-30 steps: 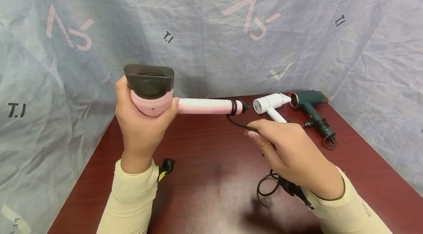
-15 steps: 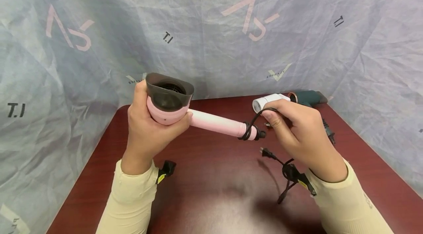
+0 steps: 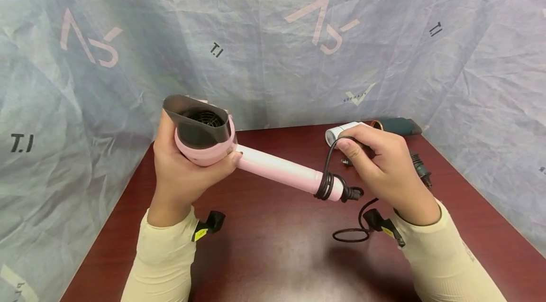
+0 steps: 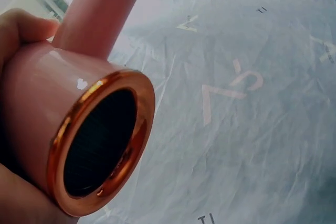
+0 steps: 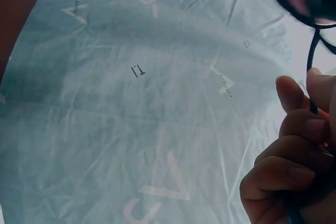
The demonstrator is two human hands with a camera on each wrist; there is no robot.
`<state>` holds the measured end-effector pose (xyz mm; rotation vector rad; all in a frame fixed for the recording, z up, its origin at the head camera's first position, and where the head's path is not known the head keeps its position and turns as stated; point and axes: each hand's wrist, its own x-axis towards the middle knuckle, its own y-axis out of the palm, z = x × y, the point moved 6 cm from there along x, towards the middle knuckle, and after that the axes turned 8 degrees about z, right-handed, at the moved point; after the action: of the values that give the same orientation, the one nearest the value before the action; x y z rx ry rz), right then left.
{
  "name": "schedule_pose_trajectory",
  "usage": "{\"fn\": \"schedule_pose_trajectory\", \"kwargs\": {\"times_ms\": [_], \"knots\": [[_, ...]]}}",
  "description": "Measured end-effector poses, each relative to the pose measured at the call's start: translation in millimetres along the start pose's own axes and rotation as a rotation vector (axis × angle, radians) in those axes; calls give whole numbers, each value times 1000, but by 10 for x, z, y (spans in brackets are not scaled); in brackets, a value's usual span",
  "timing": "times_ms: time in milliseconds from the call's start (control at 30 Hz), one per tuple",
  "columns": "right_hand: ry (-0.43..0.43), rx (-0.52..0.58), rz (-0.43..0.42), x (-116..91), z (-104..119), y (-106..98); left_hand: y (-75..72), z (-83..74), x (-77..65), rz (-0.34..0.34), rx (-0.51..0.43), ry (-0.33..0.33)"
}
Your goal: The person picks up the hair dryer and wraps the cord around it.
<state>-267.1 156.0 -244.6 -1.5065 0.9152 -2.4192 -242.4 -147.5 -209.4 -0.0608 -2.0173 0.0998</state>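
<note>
A pink hair dryer with a dark nozzle is held up over the table, its handle slanting down to the right. My left hand grips it round the barrel. In the left wrist view the copper-coloured ring at its rear shows. Several turns of black cord circle the handle's end. From there the cord rises to my right hand, which pinches it between thumb and fingers. The right wrist view shows the curled fingers round the cord. A loose loop of cord hangs below the right hand.
A white hair dryer and a dark green hair dryer lie at the table's back right, partly behind my right hand. The red-brown table is bounded by a grey printed cloth at the back and sides.
The handle has swung from level to tilted down at the right. My right hand has risen and carried the cord up over the handle's end, where more turns now show.
</note>
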Motion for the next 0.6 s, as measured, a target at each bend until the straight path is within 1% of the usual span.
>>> {"fn": "schedule_pose_trajectory", "kwargs": {"times_ms": [100, 167, 267, 433, 500, 600], "knots": [[19, 14, 19, -9, -31, 41, 3, 9, 8, -1, -88, 12], [32, 19, 33, -14, -47, 75, -1, 18, 10, -12, -122, 23], [43, 16, 75, -16, -66, 148, -21, 36, 5, -49, -151, 34], [68, 35, 183, -28, -97, 294, -66, 85, -17, -118, -213, 18], [63, 21, 208, -36, -100, 340, -76, 98, -24, -135, -236, 9], [35, -17, 218, -45, -85, 381, -82, 103, -28, -154, -258, -8]]}}
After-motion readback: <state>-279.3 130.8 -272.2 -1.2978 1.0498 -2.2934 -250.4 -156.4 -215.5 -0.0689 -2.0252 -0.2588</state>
